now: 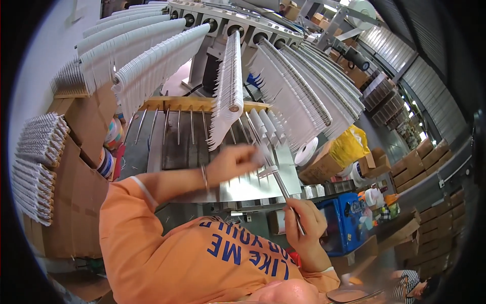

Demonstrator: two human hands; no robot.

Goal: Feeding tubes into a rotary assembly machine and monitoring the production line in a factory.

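- The left hand [234, 163] is seen reaching across the metal bench [187, 144], fingers curled narrowly around a small white piece [259, 158]; what that piece is cannot be made out through motion blur.
- The right hand [307, 219] is shown near the bench's front right corner, fingers closed on a thin metal rod [281, 186]. The rod's lower end is hidden in the fist; its upper end rises toward the left hand, just beside the white piece.
- A row of upright metal pins [178, 124] is seen along the bench's far edge, by a wooden rail [195, 104]. The pins at the right end are hidden by hanging white stacks.
- Long rods loaded with white tags [152, 66] are shown fanning out from a machine head [230, 23] above the far edge; single tags cannot be told apart.
- Bundles of white tags [38, 139] are laid on cardboard boxes [76, 172] off the bench's left edge, partly cut off by the dark rim.
- A blue crate [344, 223] and a yellow bag [349, 144] are seen beyond the right edge; the crate's contents are too small to tell.
- The bench's front edge is covered by an orange sleeve [152, 228].
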